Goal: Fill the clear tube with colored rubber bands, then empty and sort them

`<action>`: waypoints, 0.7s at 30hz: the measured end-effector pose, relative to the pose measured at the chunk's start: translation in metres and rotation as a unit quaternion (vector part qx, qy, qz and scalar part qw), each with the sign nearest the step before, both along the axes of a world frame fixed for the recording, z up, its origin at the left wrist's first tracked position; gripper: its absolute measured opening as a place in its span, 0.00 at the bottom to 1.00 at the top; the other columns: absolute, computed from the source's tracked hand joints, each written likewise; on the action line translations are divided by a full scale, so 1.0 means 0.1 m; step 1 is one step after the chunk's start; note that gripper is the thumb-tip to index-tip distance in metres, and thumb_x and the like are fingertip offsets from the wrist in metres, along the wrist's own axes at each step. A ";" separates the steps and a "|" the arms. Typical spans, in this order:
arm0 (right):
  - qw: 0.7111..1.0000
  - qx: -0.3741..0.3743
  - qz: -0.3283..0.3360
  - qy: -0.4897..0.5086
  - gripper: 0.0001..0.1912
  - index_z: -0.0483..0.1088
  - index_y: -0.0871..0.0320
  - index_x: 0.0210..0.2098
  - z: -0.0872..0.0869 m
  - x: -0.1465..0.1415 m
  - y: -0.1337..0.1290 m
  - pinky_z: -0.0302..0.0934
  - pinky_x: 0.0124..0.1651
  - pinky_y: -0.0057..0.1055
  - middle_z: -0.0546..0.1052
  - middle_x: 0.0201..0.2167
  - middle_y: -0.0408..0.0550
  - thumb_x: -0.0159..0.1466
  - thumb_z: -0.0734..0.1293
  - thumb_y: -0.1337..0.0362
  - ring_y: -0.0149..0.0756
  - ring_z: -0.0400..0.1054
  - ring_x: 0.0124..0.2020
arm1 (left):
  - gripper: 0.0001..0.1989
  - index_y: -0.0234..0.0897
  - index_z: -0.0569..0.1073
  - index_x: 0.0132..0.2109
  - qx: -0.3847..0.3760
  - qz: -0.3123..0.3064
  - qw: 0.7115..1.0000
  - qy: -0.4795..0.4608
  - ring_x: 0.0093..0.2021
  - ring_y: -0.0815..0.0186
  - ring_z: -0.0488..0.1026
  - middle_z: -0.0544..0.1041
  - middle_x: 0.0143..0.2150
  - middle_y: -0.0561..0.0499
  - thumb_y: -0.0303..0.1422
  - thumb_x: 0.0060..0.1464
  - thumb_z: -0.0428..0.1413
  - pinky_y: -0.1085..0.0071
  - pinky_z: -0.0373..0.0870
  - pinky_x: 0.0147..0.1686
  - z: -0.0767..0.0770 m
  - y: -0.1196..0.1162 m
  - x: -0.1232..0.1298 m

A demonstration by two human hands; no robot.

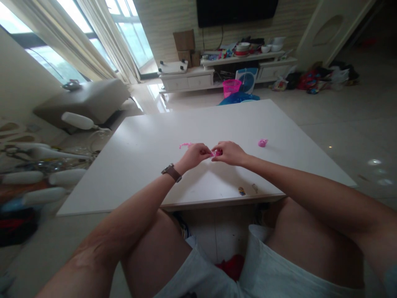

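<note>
Over the middle of the white table [149, 165], my two hands meet at a small pink piece [217, 153], its kind too small to make out. My left hand [198, 153], with a watch on the wrist, is closed and pinches the piece's left side. Fingers of my right hand [229, 152] curl round its right side and partly cover it. A thin, bumpy pink strand [185, 145] shows just beyond my left hand; whether it joins the held piece is hidden. Right of my hands lies a small rounded pink thing [262, 142].
Near the table's front edge lie a small yellow and blue figure sticker [241, 191] and a small pale item [254, 188]. Beyond the far edge stand a pink basket [231, 87] and a white TV cabinet [198, 82]. White-padded chair parts [77, 120] are at the left.
</note>
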State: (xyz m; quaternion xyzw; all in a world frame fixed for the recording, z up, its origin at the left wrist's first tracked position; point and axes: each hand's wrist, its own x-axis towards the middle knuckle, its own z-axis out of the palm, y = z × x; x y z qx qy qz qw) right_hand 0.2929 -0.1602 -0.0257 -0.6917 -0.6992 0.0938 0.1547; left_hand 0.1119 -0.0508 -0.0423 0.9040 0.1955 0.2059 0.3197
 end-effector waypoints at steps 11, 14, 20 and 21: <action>0.979 0.025 -0.035 0.198 0.18 0.83 0.57 0.42 -0.05 0.01 0.05 0.66 0.37 0.28 0.84 0.34 0.48 0.55 0.79 0.55 0.36 0.76 0.33 | 0.07 0.36 0.75 0.37 -0.115 0.030 0.991 -0.055 0.38 0.62 0.79 0.83 0.35 0.48 0.35 0.55 0.62 0.67 0.72 0.41 0.09 -0.08 0.01; 0.973 0.042 -0.060 0.219 0.18 0.83 0.57 0.42 -0.03 0.00 0.05 0.66 0.37 0.28 0.83 0.34 0.48 0.55 0.79 0.55 0.35 0.76 0.33 | 0.07 0.39 0.71 0.43 -0.106 0.021 0.994 -0.031 0.43 0.62 0.79 0.83 0.39 0.50 0.37 0.61 0.56 0.65 0.72 0.45 0.17 -0.14 -0.01; 0.973 0.047 -0.062 0.218 0.18 0.83 0.58 0.43 -0.06 0.02 0.02 0.67 0.38 0.29 0.83 0.32 0.47 0.55 0.79 0.57 0.36 0.76 0.32 | 0.11 0.43 0.65 0.52 -0.151 -0.039 0.988 0.018 0.50 0.61 0.78 0.84 0.47 0.51 0.40 0.66 0.50 0.62 0.70 0.52 0.22 -0.22 -0.03; 0.971 0.040 -0.055 0.230 0.17 0.82 0.59 0.42 -0.06 0.02 0.02 0.67 0.38 0.29 0.83 0.32 0.47 0.56 0.78 0.56 0.36 0.76 0.32 | 0.12 0.42 0.65 0.52 -0.157 -0.043 0.986 0.020 0.49 0.61 0.78 0.84 0.47 0.51 0.41 0.66 0.50 0.63 0.70 0.51 0.22 -0.22 -0.03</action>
